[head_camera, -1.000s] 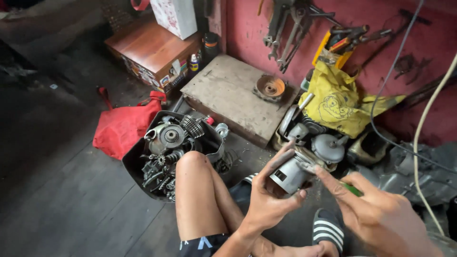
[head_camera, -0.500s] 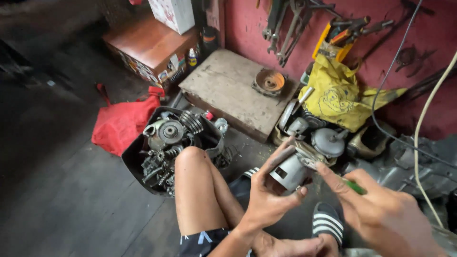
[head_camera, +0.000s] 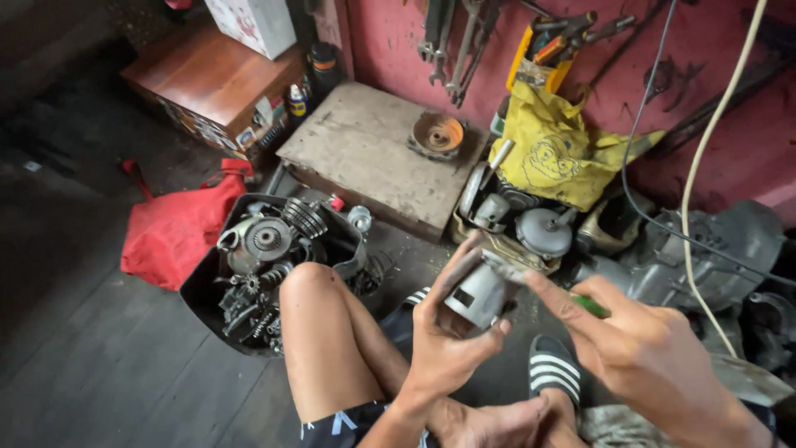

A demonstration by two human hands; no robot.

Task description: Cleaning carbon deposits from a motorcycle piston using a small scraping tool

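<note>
Head view: my left hand wraps its fingers around a grey metal cylinder part, held above my bent knee. Its long axis tilts up and to the right. My right hand pinches a green-handled tool whose tip touches the cylinder's upper end. A black tub of engine parts sits left.

A white carton with red print is seen at the top, set on a brown wooden box. Just beside it, a small spray can with a blue-and-yellow label is stood upright. A yellow printed bag is slumped against the red wall.
</note>
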